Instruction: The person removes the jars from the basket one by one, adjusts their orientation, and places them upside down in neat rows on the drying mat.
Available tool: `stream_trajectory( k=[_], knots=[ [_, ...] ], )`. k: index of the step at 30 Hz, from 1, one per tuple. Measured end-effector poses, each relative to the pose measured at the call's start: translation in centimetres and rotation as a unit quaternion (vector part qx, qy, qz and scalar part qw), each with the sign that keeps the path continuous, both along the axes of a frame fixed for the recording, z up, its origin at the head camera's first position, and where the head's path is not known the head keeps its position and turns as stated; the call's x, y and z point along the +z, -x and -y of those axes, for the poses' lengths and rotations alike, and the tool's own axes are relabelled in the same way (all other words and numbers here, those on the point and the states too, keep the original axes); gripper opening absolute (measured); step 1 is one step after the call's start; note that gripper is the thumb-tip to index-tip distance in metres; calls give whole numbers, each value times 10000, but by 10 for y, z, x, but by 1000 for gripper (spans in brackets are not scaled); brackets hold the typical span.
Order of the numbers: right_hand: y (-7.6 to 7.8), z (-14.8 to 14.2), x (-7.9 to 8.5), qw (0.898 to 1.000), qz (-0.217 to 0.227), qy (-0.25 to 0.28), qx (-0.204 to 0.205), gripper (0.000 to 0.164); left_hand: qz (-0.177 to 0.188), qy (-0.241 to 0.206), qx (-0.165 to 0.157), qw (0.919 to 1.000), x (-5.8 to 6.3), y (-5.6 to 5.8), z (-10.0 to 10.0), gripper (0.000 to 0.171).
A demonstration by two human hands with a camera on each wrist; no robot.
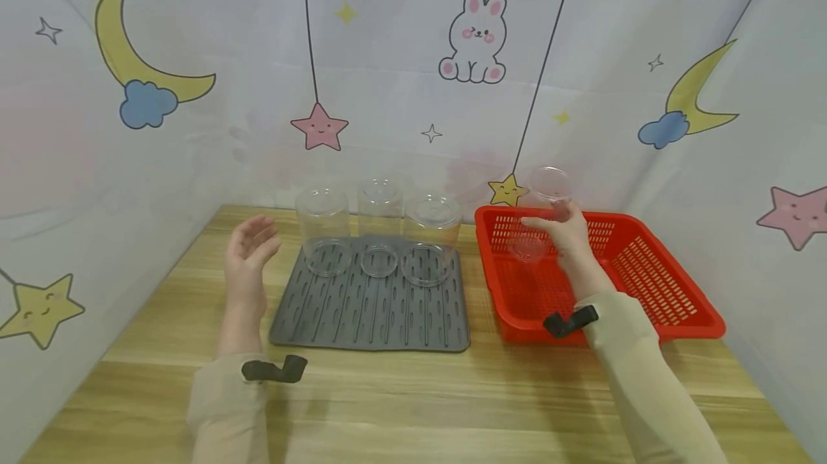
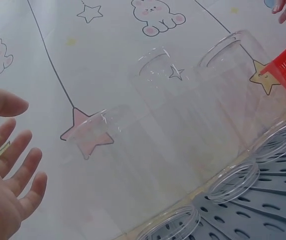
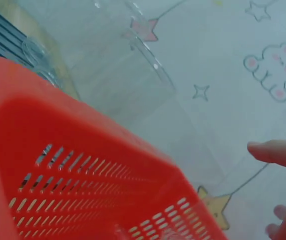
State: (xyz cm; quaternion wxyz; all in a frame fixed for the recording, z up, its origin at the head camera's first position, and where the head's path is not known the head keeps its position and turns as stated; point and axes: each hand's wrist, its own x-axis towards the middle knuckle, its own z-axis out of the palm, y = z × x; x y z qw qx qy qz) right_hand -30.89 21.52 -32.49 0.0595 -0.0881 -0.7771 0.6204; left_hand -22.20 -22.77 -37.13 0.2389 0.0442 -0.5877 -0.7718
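My right hand [image 1: 568, 234] grips a clear cylindrical jar [image 1: 549, 182] over the back left part of the red basket [image 1: 497, 299]. The thumb points left across the jar's side, and the jar tilts a little. In the right wrist view, the thumb [image 3: 275, 152] and some fingertips show at the right edge. My left hand [image 1: 248, 245] is raised left of the grey ridged mat [image 1: 368, 320], fingers relaxed and holding nothing. Three similar clear jars, a left one [image 1: 323, 223], a middle one [image 1: 380, 216] and a right one [image 1: 433, 230], stand in a row on the mat's back part.
The basket, with slotted walls, sits on the wooden table [image 1: 388, 406] right of the mat. Behind the table hangs a pale cloth [image 1: 400, 90] printed with stars, moons and rabbits, which also closes off both sides.
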Motion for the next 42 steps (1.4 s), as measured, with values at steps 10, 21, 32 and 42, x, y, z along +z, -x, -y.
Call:
stream_trajectory(
  k=[10, 21, 32, 42],
  knots=[
    [-21, 33, 25, 9786, -1910, -600, -483, 85, -282, 406, -487, 9976, 16, -5, -7, 42],
    [-46, 76, 38, 9281, -3405, -1492, -188, 76, -255, 1231, -1332, 9831, 28, -8, -26, 66],
    [-66, 110, 27, 8868, -3694, -2778, -45, 79, -381, 1815, -1915, 9638, 30, -5, -55, 78],
    [-74, 127, 15, 8415, -3910, -3718, 287, 78, -448, 2297, -2340, 9437, 30, -6, -74, 86]
  ],
)
